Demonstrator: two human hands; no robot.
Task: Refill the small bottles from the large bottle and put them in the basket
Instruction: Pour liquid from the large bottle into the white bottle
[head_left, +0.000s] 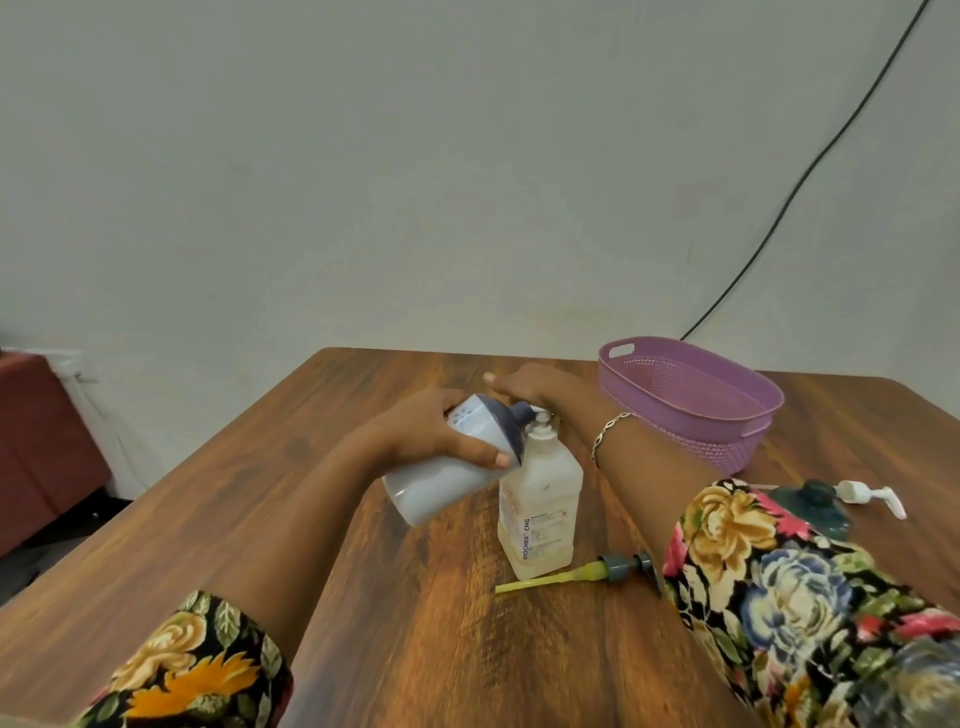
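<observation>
Flowered sleeves (779, 582) sit closest, one at each lower corner, and the bare forearms reach forward from them over the wooden table (363, 623). At the left hand (431, 426) the thumb presses along the side of a pale bottle (441, 480) and the fingers curl over its far side, clamping it. That bottle is off the table and tipped, its dark cap (511, 423) right against the white top of a clear labelled bottle (537, 499). The clear one stands upright mid-table with yellowish liquid inside. The right hand (535, 387), a bracelet (613, 428) at its wrist, lies over that white top with one finger pointing left; I cannot tell whether the others close round it. Just in front of the clear bottle lies a loose yellow pump tube (561, 577). A dark green bottle (818, 506) with a white pump head (872, 498) shows past the right sleeve. Beyond that is the purple basket (717, 449), near the far right edge.
</observation>
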